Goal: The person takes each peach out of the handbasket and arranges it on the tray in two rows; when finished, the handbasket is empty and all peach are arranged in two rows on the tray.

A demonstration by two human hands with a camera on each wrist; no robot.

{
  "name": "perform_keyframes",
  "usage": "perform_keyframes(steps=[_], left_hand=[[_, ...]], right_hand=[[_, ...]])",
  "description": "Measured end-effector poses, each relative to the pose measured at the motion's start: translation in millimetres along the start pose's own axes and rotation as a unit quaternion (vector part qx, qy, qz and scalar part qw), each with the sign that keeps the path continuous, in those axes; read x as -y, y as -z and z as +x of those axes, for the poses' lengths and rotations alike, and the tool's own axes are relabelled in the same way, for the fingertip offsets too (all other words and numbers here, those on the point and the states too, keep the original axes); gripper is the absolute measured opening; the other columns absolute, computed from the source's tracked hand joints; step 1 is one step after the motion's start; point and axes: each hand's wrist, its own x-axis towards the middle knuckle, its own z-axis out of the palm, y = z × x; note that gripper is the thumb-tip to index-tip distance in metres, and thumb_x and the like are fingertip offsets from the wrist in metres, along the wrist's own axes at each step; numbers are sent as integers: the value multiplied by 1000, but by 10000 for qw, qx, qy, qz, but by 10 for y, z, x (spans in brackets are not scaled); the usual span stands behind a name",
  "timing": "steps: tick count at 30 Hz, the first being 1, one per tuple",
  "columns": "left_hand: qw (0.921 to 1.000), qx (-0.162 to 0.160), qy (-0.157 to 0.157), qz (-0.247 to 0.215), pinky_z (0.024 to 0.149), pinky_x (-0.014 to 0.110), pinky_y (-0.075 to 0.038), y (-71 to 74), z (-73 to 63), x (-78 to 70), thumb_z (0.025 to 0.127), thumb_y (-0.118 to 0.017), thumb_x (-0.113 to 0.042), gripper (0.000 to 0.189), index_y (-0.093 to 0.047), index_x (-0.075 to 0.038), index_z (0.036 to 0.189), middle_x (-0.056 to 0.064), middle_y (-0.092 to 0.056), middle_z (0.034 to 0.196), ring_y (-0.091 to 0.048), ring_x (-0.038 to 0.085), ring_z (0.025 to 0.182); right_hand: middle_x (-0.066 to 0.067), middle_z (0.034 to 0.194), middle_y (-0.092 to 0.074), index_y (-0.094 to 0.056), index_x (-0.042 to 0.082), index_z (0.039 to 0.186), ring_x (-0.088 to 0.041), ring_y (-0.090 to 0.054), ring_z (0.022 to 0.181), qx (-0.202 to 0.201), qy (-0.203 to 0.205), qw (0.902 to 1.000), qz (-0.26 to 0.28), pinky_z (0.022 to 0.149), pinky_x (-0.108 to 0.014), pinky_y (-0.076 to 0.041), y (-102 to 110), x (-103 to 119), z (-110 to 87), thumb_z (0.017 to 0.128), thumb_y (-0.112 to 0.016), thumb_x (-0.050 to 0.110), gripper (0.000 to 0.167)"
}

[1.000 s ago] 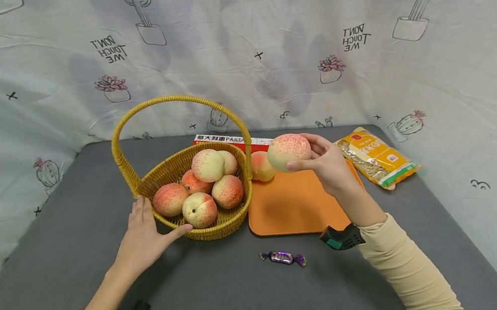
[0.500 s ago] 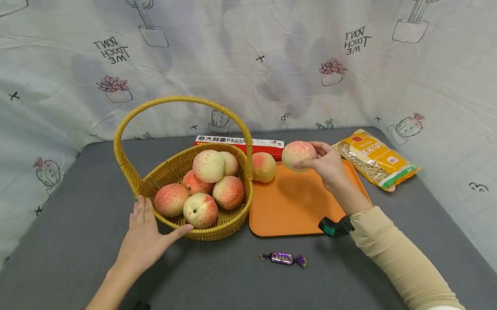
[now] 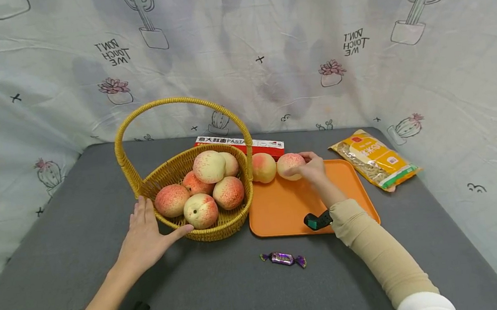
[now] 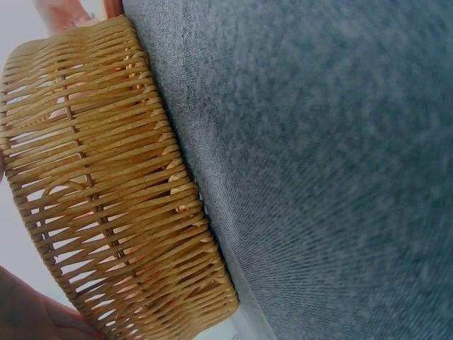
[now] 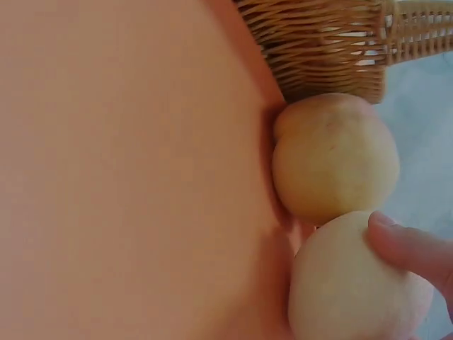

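My right hand [image 3: 314, 169] holds a pale pink peach [image 3: 290, 166] between thumb and fingers, low at the far side of the orange tray [image 3: 277, 217]. Beside it on the tray sits another peach [image 3: 263, 167]; in the right wrist view the held peach [image 5: 354, 283] overlaps its neighbour [image 5: 336, 159]. With fingers spread, my left hand [image 3: 144, 237] rests against the near left rim of a yellow woven basket [image 3: 213, 234]. Several peaches [image 3: 200, 211] lie in that basket, under its tall arched handle. The left wrist view shows the basket's woven side [image 4: 120, 191] close up.
Behind the basket and tray lies a red and white pasta box [image 3: 265, 146]. A yellow food packet [image 3: 375, 160] is to the right of the tray. In front, a purple wrapped candy [image 3: 283, 258] lies on the grey table [image 3: 226, 297]. A patterned curtain [image 3: 237, 41] hangs behind.
My right hand first moved right, then left and down, bringing the peach from above the tray to beside the other peach. The left hand stayed at the basket.
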Motion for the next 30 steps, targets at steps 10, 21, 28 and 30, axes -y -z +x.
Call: perform_keyframes(steps=[10,21,28,30], left_hand=[[10000,3,13,25,112,64,-9,1,10,1,82,-60,-69,125,2,18,147,37,9,153,3,53,141],[10000,1,-3,5,112,64,-8,0,23,-2,82,-61,-69,125,1,19,147,38,9,153,3,54,141],[10000,-2,-33,-13,112,65,-9,-16,26,4,83,-61,-69,125,2,18,147,37,10,153,4,53,141],[10000,4,-33,-27,112,64,-8,-17,25,5,83,-61,-68,125,3,18,147,37,11,153,4,53,141]], right_hand=[[-19,133,-54,-51,0,135,-34,-48,121,-133,619,9909,-1188,104,-44,-41,-71,-76,72,70,-87,15,75],[-20,147,-42,-39,-1,146,-34,-41,133,101,963,9875,-1244,109,-43,-37,79,-81,-5,79,-82,28,84],[-19,137,-53,-52,-4,135,-24,-50,129,-173,1719,9819,773,105,-33,-42,136,120,-270,91,-71,18,53],[-17,123,-62,-60,-5,125,-17,-60,114,-254,2102,9714,1071,97,-28,-48,117,173,-394,91,-70,15,40]])
